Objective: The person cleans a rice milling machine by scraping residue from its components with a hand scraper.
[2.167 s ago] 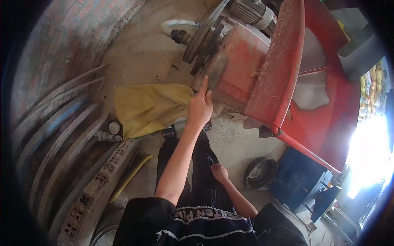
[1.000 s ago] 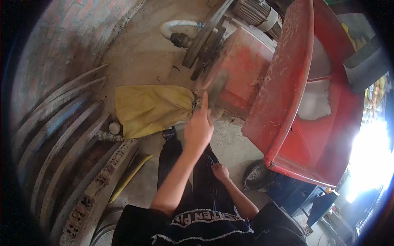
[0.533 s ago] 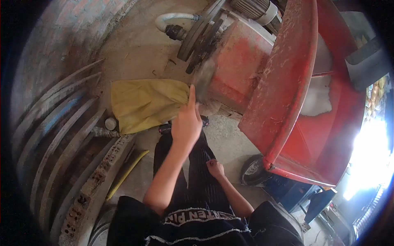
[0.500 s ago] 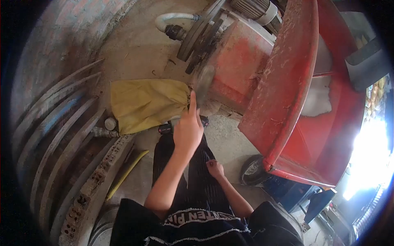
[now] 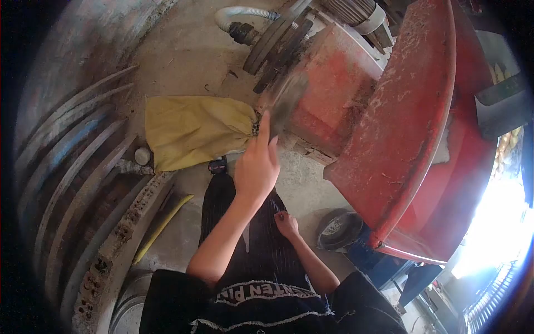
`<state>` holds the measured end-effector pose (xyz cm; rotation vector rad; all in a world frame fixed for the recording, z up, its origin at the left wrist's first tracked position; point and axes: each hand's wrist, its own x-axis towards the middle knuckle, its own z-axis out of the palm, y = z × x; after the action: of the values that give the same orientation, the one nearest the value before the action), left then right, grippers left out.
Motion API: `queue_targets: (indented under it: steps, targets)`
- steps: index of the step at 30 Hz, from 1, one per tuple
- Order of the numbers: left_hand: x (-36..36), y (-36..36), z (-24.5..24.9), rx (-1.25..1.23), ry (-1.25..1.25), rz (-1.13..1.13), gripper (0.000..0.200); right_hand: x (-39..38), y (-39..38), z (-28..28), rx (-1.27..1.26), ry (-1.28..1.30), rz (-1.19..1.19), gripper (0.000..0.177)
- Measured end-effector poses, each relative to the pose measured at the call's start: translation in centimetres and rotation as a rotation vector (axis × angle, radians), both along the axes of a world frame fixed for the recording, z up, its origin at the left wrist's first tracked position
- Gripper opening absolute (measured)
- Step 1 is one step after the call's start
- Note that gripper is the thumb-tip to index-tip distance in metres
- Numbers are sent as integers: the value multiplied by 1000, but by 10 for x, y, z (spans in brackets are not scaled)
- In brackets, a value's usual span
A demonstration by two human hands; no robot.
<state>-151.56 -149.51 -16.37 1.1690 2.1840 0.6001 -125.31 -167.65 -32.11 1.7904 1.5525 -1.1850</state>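
My left hand [image 5: 257, 170] reaches forward with its index finger stretched out beside the gathered neck of a yellow cloth bag [image 5: 194, 132]; the thumb stands apart and no object shows in it. The bag lies attached near the lower housing of a red machine [image 5: 334, 83]. Close to my right thigh, over the dark striped trousers [image 5: 222, 222], my right hand [image 5: 286, 224] is closed, and what it holds, if anything, is too small to make out.
A large red hopper [image 5: 400, 128] slopes on the right. Wheels with a belt [image 5: 278, 50] and a motor [image 5: 356, 11] sit at the top. Curved metal strips [image 5: 78, 161] line the left, near a yellow strip [image 5: 162, 228]. A black round container [image 5: 339, 228] is under the hopper.
The view has shifted slightly, so the bag appears higher and further left. My left hand keeps its pointing shape near the bag's neck; my right hand stays closed by the thigh.
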Motion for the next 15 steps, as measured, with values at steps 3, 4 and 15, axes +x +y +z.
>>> queue_targets:
  steps: [3, 4, 15]
  targets:
    - [10, 15, 3, -42, -16, -26, 57, 1, 4, 8, -14, 42, -40, 30]
    - [10, 18, 4, -141, -44, -63, 57, 3, 3, 5, -11, 45, -29, 30]
    - [14, 32, 14, -25, -47, -25, 59, 6, 5, -3, 2, 41, 20, 35]
